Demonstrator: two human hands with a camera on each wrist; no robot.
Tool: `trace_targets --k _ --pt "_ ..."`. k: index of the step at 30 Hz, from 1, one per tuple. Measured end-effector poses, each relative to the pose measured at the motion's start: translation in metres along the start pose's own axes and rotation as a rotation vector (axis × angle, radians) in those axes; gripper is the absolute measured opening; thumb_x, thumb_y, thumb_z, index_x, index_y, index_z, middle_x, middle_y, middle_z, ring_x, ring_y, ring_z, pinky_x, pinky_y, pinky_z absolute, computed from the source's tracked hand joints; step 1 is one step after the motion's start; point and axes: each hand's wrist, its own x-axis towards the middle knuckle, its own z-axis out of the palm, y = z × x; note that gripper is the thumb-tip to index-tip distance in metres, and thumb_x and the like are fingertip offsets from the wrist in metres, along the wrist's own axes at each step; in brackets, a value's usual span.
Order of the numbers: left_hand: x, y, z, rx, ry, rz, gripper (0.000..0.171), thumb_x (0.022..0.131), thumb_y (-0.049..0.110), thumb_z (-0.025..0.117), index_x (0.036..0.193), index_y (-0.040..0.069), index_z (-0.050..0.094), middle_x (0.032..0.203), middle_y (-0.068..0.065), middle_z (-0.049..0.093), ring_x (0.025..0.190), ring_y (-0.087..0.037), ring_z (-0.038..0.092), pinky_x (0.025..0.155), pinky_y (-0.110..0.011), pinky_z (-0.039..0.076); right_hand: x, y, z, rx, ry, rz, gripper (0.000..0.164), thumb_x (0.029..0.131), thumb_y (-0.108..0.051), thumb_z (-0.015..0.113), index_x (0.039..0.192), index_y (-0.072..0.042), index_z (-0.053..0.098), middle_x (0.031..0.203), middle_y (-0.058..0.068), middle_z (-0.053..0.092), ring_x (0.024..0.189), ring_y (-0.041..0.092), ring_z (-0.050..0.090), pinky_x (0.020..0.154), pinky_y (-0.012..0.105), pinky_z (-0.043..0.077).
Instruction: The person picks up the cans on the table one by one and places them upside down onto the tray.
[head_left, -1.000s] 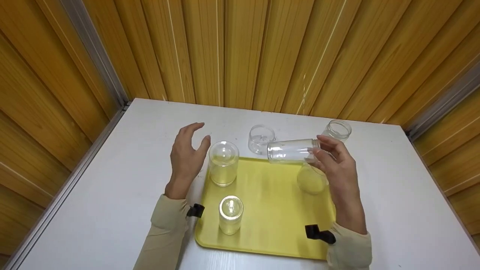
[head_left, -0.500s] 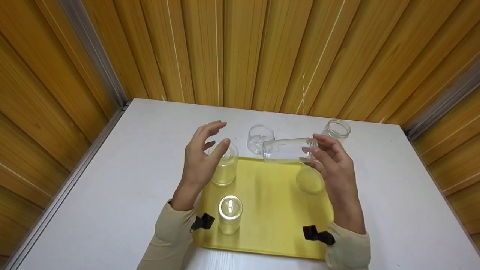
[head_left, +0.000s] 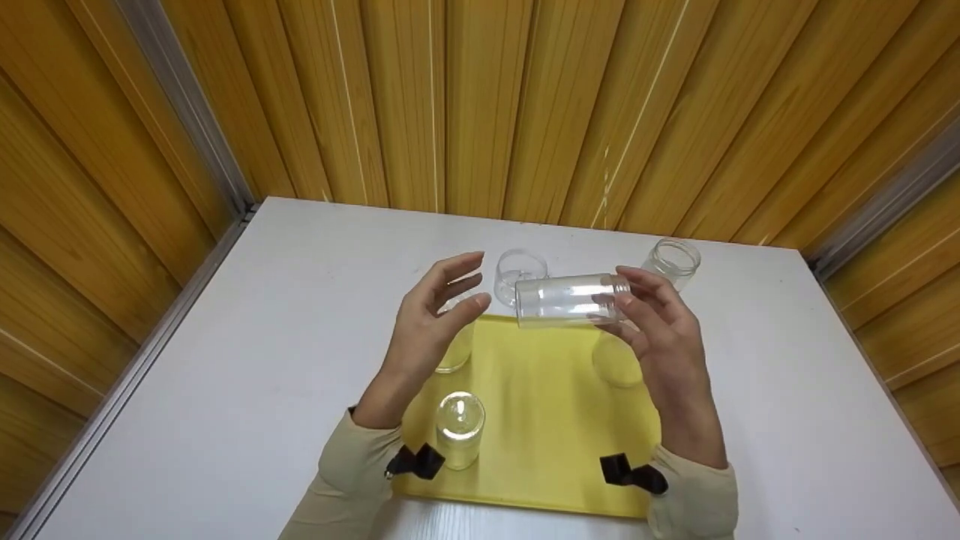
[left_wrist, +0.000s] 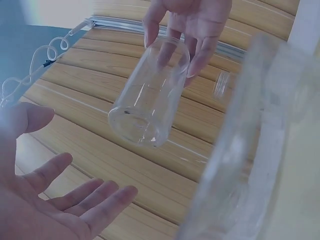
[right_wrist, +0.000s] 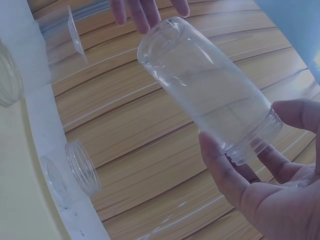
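Note:
My right hand (head_left: 660, 330) grips a clear jar (head_left: 566, 300) by its threaded neck. The jar lies sideways in the air above the tray's far edge, its base toward my left hand. With fingers and thumb parted, my left hand (head_left: 427, 322) hovers left of that base, apart from it. In the left wrist view, the left palm (left_wrist: 45, 210) shows nothing in it, and the jar (left_wrist: 150, 95) hangs beyond the fingers. Behind my left hand, a wide clear jar (head_left: 456, 352) stands on the yellow tray (head_left: 540, 435), partly hidden.
A smaller upturned jar (head_left: 460, 427) stands at the tray's near left. Another clear container (head_left: 619, 360) sits on its right side, partly covered by my right hand. Beyond the tray are a low clear jar (head_left: 510, 281) and a threaded-mouth jar (head_left: 675, 259) on the white table (head_left: 225, 375).
My left hand has moved right, in front of the wide jar and closer to the held jar's base. The right hand has shifted slightly left with its jar.

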Motion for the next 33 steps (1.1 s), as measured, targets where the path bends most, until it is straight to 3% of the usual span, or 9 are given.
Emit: trace_targets --k 13,33 --pt "-0.003 -0.002 0.009 -0.091 -0.052 -0.064 0.057 0.097 0.022 0.072 0.149 0.006 0.056 0.153 -0.010 0.054 0.139 -0.028 0.055 0.107 -0.044 0.052 -0.001 -0.001 0.001 0.049 -0.034 -0.005 0.033 0.107 -0.007 0.055 0.139 -0.001 0.056 0.135 0.019 0.056 0.119 0.033 0.066 0.095 0.041 0.059" --pt "-0.006 0.000 0.020 -0.144 -0.083 -0.092 0.053 0.096 0.016 0.074 0.146 0.005 0.059 0.150 -0.012 0.056 0.135 -0.032 0.057 0.101 -0.044 0.056 -0.002 0.000 0.005 0.056 -0.056 -0.021 0.031 0.107 -0.005 0.054 0.137 0.001 0.057 0.134 0.021 0.059 0.118 0.034 0.066 0.094 0.043 0.060"
